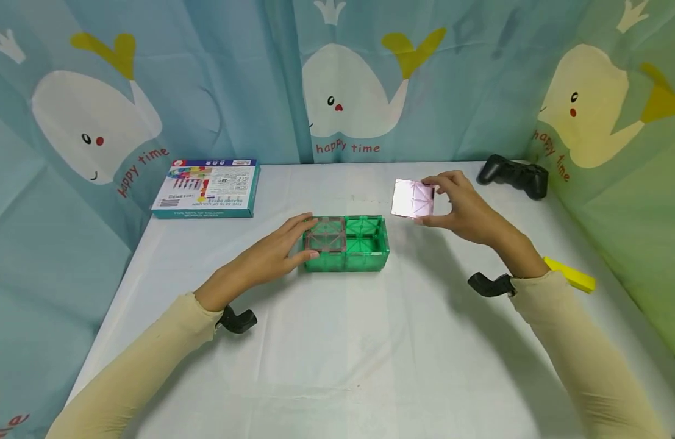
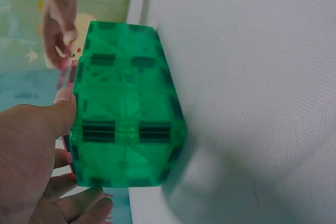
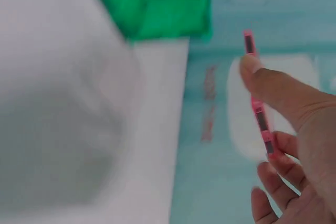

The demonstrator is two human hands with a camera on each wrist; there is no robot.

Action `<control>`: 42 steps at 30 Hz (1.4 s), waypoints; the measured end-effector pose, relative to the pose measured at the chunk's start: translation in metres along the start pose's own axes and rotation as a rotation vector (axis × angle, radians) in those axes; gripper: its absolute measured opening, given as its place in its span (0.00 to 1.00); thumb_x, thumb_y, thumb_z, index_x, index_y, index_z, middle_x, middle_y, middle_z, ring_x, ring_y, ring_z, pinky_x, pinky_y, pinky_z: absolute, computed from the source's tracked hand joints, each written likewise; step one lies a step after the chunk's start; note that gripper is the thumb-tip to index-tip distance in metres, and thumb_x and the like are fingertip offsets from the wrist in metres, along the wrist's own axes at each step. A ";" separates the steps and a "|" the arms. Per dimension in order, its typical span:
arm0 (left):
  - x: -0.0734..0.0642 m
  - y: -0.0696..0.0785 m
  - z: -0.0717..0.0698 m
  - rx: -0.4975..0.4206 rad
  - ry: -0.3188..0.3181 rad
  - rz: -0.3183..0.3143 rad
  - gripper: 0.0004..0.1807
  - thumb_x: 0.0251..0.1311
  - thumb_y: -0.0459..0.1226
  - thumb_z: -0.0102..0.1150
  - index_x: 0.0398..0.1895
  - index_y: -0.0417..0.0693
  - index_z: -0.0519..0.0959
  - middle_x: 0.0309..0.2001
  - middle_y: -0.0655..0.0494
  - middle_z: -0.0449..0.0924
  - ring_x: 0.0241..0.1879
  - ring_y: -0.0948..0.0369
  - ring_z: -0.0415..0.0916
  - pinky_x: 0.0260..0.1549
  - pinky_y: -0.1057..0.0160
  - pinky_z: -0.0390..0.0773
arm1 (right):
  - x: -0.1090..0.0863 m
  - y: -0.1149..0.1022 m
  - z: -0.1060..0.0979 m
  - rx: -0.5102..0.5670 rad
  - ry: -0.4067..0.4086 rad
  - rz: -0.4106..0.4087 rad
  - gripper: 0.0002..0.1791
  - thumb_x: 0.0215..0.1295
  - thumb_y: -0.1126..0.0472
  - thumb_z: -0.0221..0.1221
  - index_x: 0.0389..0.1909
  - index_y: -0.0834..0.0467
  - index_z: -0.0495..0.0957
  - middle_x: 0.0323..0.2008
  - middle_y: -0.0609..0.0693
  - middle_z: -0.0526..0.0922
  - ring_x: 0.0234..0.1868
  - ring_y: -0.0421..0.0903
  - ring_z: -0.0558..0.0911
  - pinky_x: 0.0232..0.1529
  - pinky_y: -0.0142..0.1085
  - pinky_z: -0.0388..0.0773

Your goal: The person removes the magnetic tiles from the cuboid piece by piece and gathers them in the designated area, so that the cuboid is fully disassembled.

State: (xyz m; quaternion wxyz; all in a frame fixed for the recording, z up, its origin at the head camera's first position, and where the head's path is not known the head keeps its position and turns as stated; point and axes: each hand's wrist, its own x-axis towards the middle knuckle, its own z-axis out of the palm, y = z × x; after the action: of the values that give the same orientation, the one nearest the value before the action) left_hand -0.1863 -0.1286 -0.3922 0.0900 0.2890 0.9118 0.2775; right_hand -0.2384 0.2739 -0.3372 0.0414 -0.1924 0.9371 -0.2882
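On the white-covered table (image 1: pixel 337 347), I have a green, see-through plastic box (image 1: pixel 364 262) lying with its long axis running left to right, and its right half is uncovered. A pink, see-through square tile (image 1: pixel 326 235) sits over the left half. The person's right hand (image 1: pixel 466 210) is nearly closed, thumb at the near edge and fingers at the far one, pinching a second pink square plastic tile (image 1: pixel 411 199) above the table.

The relation I would steer by is tile to gap: the held tile is just beyond the box's right end and a little farther from the person — so I judge the uncovered half to lie leftward and nearer from it. That half is on the right hand's side. My right wrist view shows the held tile edge-on, apart from the box, which is blurred there.

From the right hand itself, the held tile juts out to the left, gripped along its right part. The left hand (image 1: pixel 282 247) spans the box's left end, thumb and fingers about the covered half — I read that as steadying.
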 end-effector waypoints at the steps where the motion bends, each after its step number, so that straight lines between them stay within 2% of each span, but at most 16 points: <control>1: 0.000 0.000 0.000 -0.002 0.001 0.003 0.42 0.79 0.55 0.54 0.86 0.50 0.53 0.86 0.49 0.46 0.83 0.48 0.52 0.75 0.42 0.64 | 0.002 0.010 -0.003 -0.015 -0.014 0.020 0.43 0.64 0.56 0.76 0.75 0.61 0.67 0.70 0.66 0.61 0.67 0.64 0.66 0.62 0.62 0.70; 5: 0.000 0.001 0.000 -0.007 0.002 0.006 0.41 0.79 0.55 0.53 0.86 0.50 0.52 0.86 0.49 0.45 0.83 0.48 0.52 0.75 0.42 0.64 | 0.010 0.053 -0.011 -0.074 -0.070 0.095 0.44 0.67 0.53 0.74 0.77 0.64 0.64 0.72 0.72 0.58 0.66 0.68 0.65 0.61 0.67 0.69; 10: -0.001 0.000 0.000 -0.014 -0.007 -0.004 0.41 0.79 0.55 0.52 0.86 0.50 0.52 0.86 0.50 0.44 0.83 0.48 0.52 0.75 0.41 0.64 | 0.016 0.102 -0.021 -0.129 -0.107 0.164 0.47 0.69 0.51 0.72 0.78 0.68 0.59 0.71 0.78 0.54 0.64 0.73 0.65 0.59 0.69 0.69; 14: -0.001 0.000 0.002 -0.015 -0.006 -0.007 0.42 0.79 0.55 0.52 0.86 0.51 0.51 0.86 0.50 0.44 0.83 0.48 0.51 0.74 0.41 0.65 | 0.020 0.130 -0.029 -0.141 -0.120 0.192 0.48 0.68 0.53 0.72 0.79 0.67 0.56 0.70 0.78 0.57 0.63 0.74 0.66 0.60 0.70 0.68; 18: 0.000 -0.001 0.002 -0.011 -0.001 -0.007 0.42 0.79 0.55 0.52 0.86 0.51 0.51 0.86 0.50 0.43 0.83 0.49 0.50 0.75 0.41 0.64 | 0.022 0.150 -0.037 -0.152 -0.141 0.227 0.43 0.69 0.55 0.71 0.75 0.67 0.59 0.68 0.76 0.61 0.63 0.74 0.67 0.63 0.72 0.66; 23: 0.000 -0.002 0.003 -0.009 -0.005 -0.013 0.41 0.79 0.55 0.52 0.86 0.51 0.51 0.86 0.51 0.43 0.83 0.49 0.50 0.75 0.42 0.64 | 0.024 0.161 -0.039 -0.218 -0.171 0.231 0.26 0.75 0.63 0.62 0.67 0.71 0.67 0.64 0.78 0.67 0.61 0.73 0.68 0.66 0.72 0.63; 25: 0.000 -0.002 0.003 -0.010 -0.006 -0.015 0.41 0.80 0.55 0.52 0.87 0.51 0.51 0.86 0.51 0.43 0.83 0.49 0.50 0.75 0.42 0.63 | 0.024 0.161 -0.038 -0.269 -0.169 0.231 0.23 0.75 0.67 0.59 0.66 0.70 0.68 0.63 0.77 0.69 0.61 0.75 0.67 0.65 0.74 0.62; 31: -0.001 -0.001 0.003 -0.010 0.001 -0.016 0.41 0.79 0.55 0.52 0.86 0.51 0.51 0.86 0.51 0.43 0.83 0.49 0.50 0.75 0.42 0.64 | 0.025 0.160 -0.035 -0.346 -0.146 0.300 0.24 0.76 0.68 0.53 0.70 0.65 0.65 0.67 0.79 0.67 0.65 0.81 0.63 0.62 0.79 0.60; 35: -0.001 -0.002 0.003 -0.010 0.007 -0.008 0.41 0.79 0.55 0.52 0.86 0.50 0.52 0.86 0.51 0.44 0.83 0.50 0.50 0.75 0.42 0.64 | 0.024 0.161 -0.034 -0.339 -0.151 0.328 0.25 0.77 0.68 0.51 0.72 0.64 0.62 0.65 0.81 0.67 0.66 0.81 0.62 0.64 0.78 0.58; 42: -0.001 -0.003 0.004 -0.016 0.006 0.002 0.42 0.79 0.56 0.52 0.86 0.50 0.52 0.86 0.50 0.44 0.83 0.49 0.50 0.77 0.43 0.62 | 0.021 0.159 -0.036 -0.313 -0.187 0.370 0.28 0.79 0.65 0.47 0.76 0.63 0.57 0.70 0.82 0.59 0.68 0.84 0.57 0.64 0.80 0.54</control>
State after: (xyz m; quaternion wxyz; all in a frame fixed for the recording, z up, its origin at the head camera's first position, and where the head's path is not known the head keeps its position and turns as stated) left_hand -0.1859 -0.1293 -0.3972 0.0892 0.2884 0.9096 0.2855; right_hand -0.3185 0.4053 -0.3947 0.1496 -0.0475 0.9817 -0.1080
